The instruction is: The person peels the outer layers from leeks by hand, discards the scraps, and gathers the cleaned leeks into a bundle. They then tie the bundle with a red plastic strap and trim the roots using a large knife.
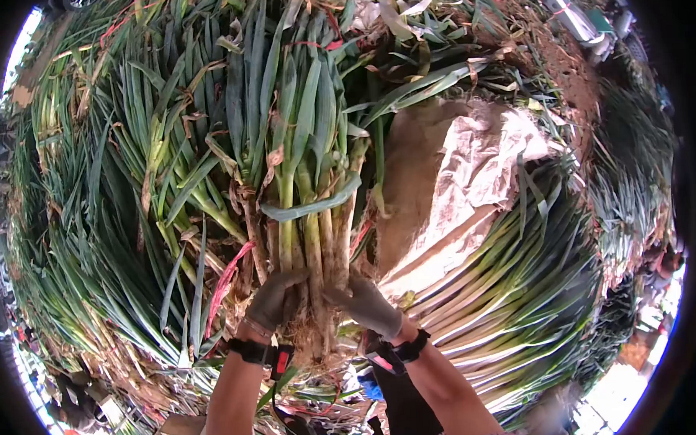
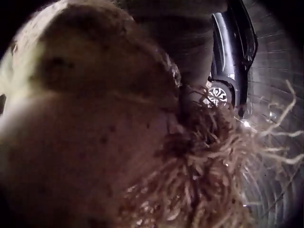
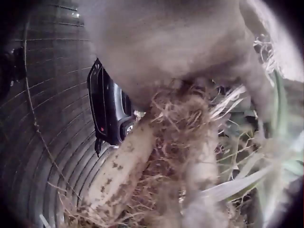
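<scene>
Both forearms rise from the bottom edge of the head view, each with a black wrist strap, and meet at the root end of a bundle of leeks (image 1: 304, 181). The left hand (image 1: 278, 297), in a grey glove, wraps the bundle's lower left side, fingers curled round the pale stalks just above the roots. The right hand (image 1: 366, 303), also gloved, clasps the lower right side the same way, fingers bent onto the stalks. The two hands sit close together with the stalks between them.

The bundle stands with its long axis running up the view: the hairy roots (image 1: 318, 345) point down toward the person, and the green leaves fan away at the top. A bent leaf crosses it about midway.

The left wrist view is mostly filled by a dark, blurred glove, with tangled roots (image 2: 209, 180) beside it; the fingers there are hard to make out. The right wrist view shows a white stalk (image 3: 121, 168) and roots under the glove.

Behind lie heaped leeks (image 1: 117, 187), and to the right a crumpled sack (image 1: 469, 175) on another pile (image 1: 511, 288).
</scene>
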Tool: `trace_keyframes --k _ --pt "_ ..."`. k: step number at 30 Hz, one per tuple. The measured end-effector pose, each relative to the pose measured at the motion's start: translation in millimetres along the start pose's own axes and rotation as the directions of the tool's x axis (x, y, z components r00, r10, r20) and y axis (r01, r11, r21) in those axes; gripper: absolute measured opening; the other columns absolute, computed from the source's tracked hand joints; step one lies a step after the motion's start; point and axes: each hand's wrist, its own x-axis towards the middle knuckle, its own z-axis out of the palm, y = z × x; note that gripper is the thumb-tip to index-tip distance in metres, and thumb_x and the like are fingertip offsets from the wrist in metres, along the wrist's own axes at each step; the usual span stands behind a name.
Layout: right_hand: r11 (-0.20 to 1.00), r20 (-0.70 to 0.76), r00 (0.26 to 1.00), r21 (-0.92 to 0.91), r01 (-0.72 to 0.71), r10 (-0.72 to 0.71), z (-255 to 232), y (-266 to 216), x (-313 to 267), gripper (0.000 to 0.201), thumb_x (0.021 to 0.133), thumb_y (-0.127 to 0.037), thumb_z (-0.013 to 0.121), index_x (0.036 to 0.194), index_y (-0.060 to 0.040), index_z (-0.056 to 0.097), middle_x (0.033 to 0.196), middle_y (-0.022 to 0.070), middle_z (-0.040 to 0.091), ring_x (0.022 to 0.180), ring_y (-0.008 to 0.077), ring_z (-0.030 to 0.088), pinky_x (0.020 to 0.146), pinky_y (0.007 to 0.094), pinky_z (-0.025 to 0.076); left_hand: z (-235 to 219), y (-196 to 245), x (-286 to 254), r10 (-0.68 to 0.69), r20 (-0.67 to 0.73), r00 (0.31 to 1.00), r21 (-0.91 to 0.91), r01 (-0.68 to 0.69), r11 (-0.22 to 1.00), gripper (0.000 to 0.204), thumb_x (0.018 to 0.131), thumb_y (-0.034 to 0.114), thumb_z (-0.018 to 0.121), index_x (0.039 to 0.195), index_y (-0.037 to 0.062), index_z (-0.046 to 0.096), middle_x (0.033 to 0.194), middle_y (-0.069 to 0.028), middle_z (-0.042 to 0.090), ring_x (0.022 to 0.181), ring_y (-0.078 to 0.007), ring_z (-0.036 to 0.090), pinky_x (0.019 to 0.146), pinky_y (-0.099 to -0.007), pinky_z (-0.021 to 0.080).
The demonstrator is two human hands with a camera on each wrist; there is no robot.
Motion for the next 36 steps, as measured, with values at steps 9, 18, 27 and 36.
trace_keyframes --k 9,18,27,36 --pt "0.824 0.229 0.946 -0.563 -0.066 0.232 -56.7 13.7 -1.1 0.052 0.079 -0.036 0.072 0.118 -0.0044 0.058 0.107 0.0176 0.066 0.092 0.0289 0.064 0.081 0.0371 0.051 -5.1 9.1 -4.7 0.055 -0.063 0.997 0.07 -0.05 0.996 0.02 0.086 0.028 0.066 0.074 0.0125 0.064 0.048 0.0063 0.047 0.036 -0.0049 0.038 0.036 -0.0209 0.025" --pt "0.988 0.075 0.991 0.096 -0.117 0.11 -83.9 39.7 -10.6 0.049 0.086 -0.029 0.068 0.119 0.005 0.057 0.102 0.0131 0.069 0.084 0.0163 0.065 0.071 0.029 0.052 -21.4 -12.2 8.8 -0.047 0.163 0.985 -0.115 0.067 0.991 0.023 0.087 0.025 0.064 0.099 0.0058 0.064 0.069 0.0024 0.063 0.051 -0.0068 0.056 0.044 -0.0204 0.045" --pt "0.943 -0.069 0.996 -0.332 0.033 -0.059 -58.0 34.8 -26.7 0.032 0.089 -0.036 0.06 0.102 -0.0068 0.064 0.08 0.0188 0.064 0.075 0.0367 0.064 0.065 0.042 0.051 21.4 -71.4 46.8 0.123 -0.053 0.991 -0.391 -0.134 0.91 0.05 0.089 0.041 0.058 0.123 0.0043 0.052 0.101 -0.0078 0.066 0.084 -0.0185 0.065 0.075 -0.0348 0.055" --pt "0.682 0.014 0.866 -0.611 0.403 -0.499 -66.5 127.0 -12.4 0.023 0.077 -0.005 0.062 0.098 -0.0123 0.06 0.087 0.0093 0.061 0.08 0.0297 0.061 0.071 0.0383 0.052 -15.4 -101.6 76.9 0.284 -0.001 0.959 -0.494 -0.247 0.834 0.046 0.089 0.034 0.059 0.121 0.0012 0.055 0.111 -0.0102 0.064 0.096 -0.0235 0.064 0.086 -0.038 0.053"
